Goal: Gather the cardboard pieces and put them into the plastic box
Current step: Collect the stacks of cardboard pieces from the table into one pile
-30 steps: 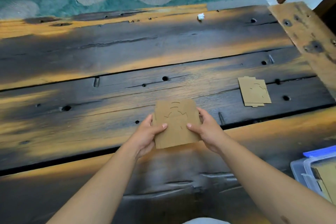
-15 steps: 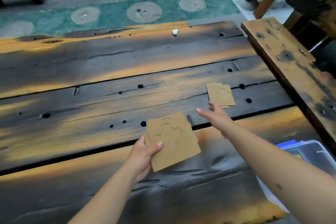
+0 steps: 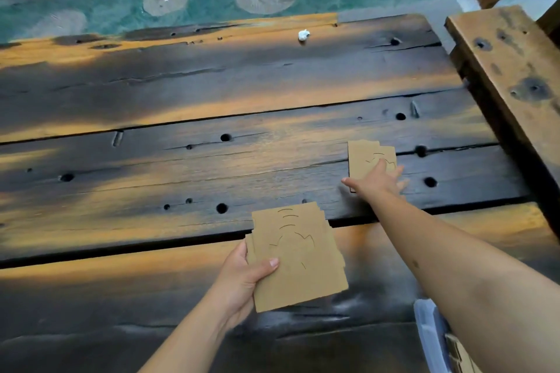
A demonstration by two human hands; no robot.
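My left hand (image 3: 242, 278) grips a stack of brown cardboard pieces (image 3: 300, 257) by its left edge and holds it just above the near part of the dark wooden table (image 3: 181, 94). My right hand (image 3: 377, 183) reaches forward with fingers spread and lies flat on the near end of a second small pile of cardboard pieces (image 3: 365, 153) at the table's right side. Only a corner of the clear plastic box (image 3: 430, 339) with a blue edge shows at the bottom right; my right forearm hides most of it.
A small white crumpled scrap (image 3: 303, 35) lies near the table's far edge. A raised lighter wooden plank (image 3: 512, 76) borders the table on the right. Beyond the table are a green patterned floor and wooden furniture legs.
My right hand let go of the held stack, travelled forward and right, and landed on the second pile. My left hand now holds the stack alone, lower and nearer.
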